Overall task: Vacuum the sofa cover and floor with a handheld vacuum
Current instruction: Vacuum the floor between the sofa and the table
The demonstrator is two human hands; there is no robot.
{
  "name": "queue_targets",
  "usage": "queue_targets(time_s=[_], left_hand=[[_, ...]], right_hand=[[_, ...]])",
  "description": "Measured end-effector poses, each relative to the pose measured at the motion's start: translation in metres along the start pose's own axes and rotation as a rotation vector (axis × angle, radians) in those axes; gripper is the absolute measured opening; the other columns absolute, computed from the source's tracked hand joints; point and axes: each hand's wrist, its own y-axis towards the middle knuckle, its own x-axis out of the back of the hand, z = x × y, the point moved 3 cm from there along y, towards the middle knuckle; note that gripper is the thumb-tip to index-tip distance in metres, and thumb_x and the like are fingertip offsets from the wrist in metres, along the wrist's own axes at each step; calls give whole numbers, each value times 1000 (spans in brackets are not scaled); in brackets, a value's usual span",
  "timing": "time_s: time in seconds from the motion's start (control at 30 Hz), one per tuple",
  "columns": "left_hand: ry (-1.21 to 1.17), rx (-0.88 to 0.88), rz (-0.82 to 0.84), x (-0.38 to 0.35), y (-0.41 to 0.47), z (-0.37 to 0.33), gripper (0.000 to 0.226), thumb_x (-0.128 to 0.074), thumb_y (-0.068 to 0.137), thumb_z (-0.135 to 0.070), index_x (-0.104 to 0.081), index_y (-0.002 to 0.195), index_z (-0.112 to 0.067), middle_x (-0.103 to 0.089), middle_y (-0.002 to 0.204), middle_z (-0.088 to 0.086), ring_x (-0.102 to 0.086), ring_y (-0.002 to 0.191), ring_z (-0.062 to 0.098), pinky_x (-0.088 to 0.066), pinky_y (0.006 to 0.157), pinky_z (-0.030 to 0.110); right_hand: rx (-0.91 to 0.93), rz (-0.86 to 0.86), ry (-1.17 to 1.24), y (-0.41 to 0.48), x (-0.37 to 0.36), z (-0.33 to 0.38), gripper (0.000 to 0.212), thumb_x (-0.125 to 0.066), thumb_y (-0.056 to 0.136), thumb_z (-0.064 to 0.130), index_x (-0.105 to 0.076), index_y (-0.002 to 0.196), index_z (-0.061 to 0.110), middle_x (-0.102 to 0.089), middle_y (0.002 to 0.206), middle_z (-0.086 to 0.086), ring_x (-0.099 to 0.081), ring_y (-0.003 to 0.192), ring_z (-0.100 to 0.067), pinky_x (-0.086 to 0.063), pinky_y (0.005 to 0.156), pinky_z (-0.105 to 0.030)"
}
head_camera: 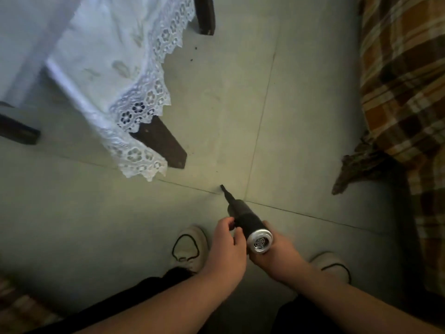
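My right hand (pixel 273 253) grips the handheld vacuum (pixel 248 219) at its rear, my left hand (pixel 228 242) pinches its side, nozzle aimed at 11 o'clock over the floor (pixel 301 121). Pushing on, suction could snag the lace cloth (pixel 137 116) or knock the table leg (pixel 166 145); open room lies at 12, the sofa cover (pixel 404 92) edges 3 o'clock

L shoe (pixel 190 249): wearing a pale cream shoe w/ thin black cord looping round the opening.
R shoe (pixel 331 262): wearing the matching pale shoe, black cord showing at the rim.
Trousers (pixel 144 292): wearing black trousers, both legs, reaching down to the shoes.
L hand (pixel 227 247) & R hand (pixel 277 255): going bare, forearms (pixel 173 300) likewise showing bare to btm edge.
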Motion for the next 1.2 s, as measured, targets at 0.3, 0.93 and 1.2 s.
queue_targets(time_s=[0.3, 0.93, 1.2], left_hand=[[-106, 28, -48, 23, 15, -5, 30, -42, 103, -31, -44, 133, -31, -61, 127, -2, -67, 107, 18, -55, 95, 38], [-79, -42, -98, 33, 27, -4, 35, -37, 105, -29, -41, 140, -27, -54, 134, -1, -59, 114, 12, -43, 73, 8], [-111, -44, -51, 35, 39, -13, 35, -38, 104, -34, -42, 139, -32, -56, 134, -3, -60, 116, 11, -44, 78, 11]], right_hand=[[78, -15, -24, 28, -5, 32, 34, -78, 82, 26, -53, 106, 30, -68, 84, 7, -66, 74, -7, -53, 62, -25], [65, 9, 81, 44, -14, 40, 36, -80, 81, 29, -53, 103, 40, -71, 89, 9, -68, 77, -2, -55, 66, -21], [46, -48, 44, 52, -7, 44, 33, -79, 81, 28, -54, 102, 29, -70, 82, 4, -67, 70, -10, -55, 60, -30]])
